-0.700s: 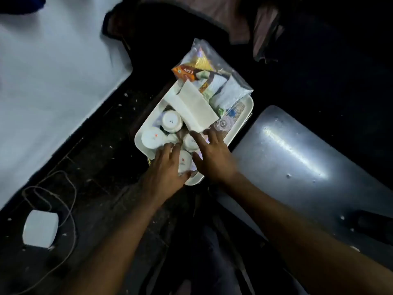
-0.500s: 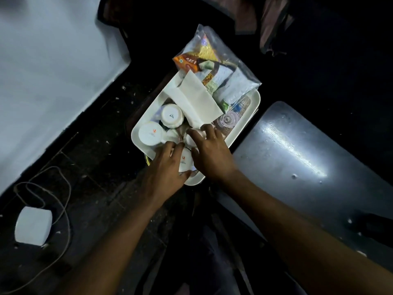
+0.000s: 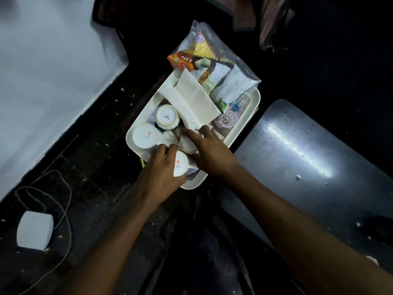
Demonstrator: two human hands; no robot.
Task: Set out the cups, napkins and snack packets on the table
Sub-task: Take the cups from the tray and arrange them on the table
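A white tray (image 3: 254, 101) sits low in the middle of the head view. It carries upturned white cups (image 3: 146, 136), folded white napkins (image 3: 191, 99) and a clear bag of snack packets (image 3: 214, 67). My left hand (image 3: 161, 173) is closed around one white cup (image 3: 180, 165) at the tray's near edge. My right hand (image 3: 210, 150) rests beside it, fingers curled over another white cup (image 3: 187, 143) in the tray. A clear glass (image 3: 226, 120) lies under the napkins' right side.
A dark table top (image 3: 297, 150) with a bright reflection lies to the right of the tray. A white sheet (image 3: 42, 71) covers the upper left. A white adapter (image 3: 35, 229) with a cable lies on the dark floor at lower left. Cloth hangs at the top.
The view has shifted slightly. My right hand's fingers have moved further left over the cup in the tray; my left hand stays around the near cup.
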